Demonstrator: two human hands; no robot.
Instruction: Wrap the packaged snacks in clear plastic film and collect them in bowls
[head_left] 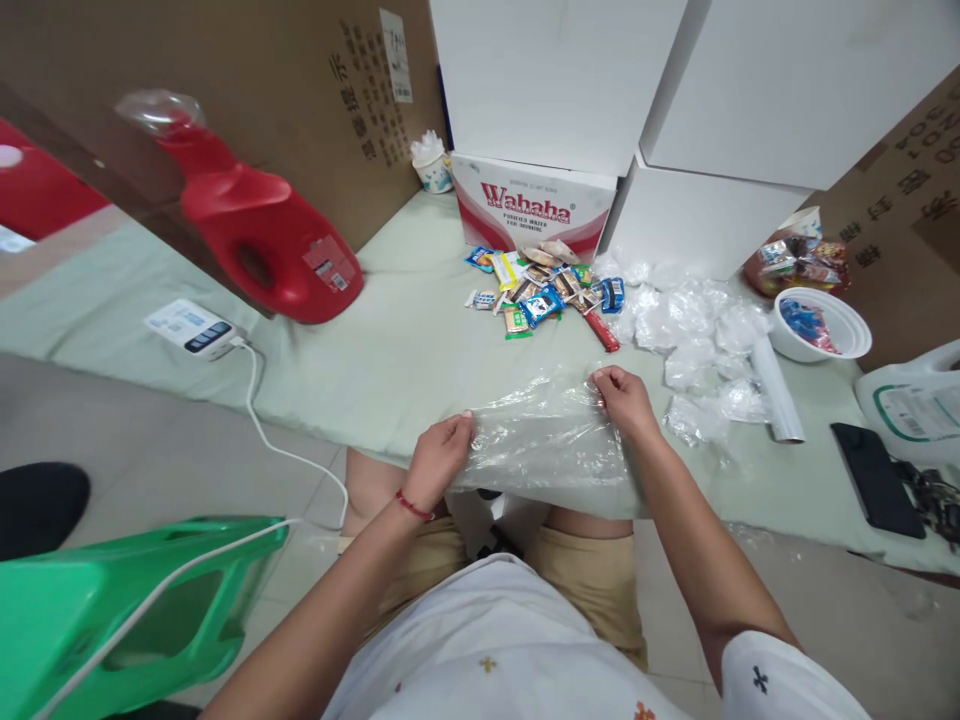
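A sheet of clear plastic film point(547, 440) is stretched between my hands at the front edge of the table. My left hand point(442, 455) pinches its left side, thumb on top. My right hand point(624, 400) grips its upper right corner. Whether the film is a single sheet or a bag, I cannot tell. Beyond it lies a pile of small wrapped snacks point(544, 290). To the right of the pile are several crumpled clear plastic bundles point(679, 325), with a roll of clear film point(776, 390) beside them.
A red jug point(262, 230) and a white power bank point(191, 330) with a cable stand at left. White boxes point(555, 80) and a Wahaba-style printed carton point(532, 205) line the back. At right are a white bowl point(855, 325), a black phone point(877, 480) and a white jug point(919, 400).
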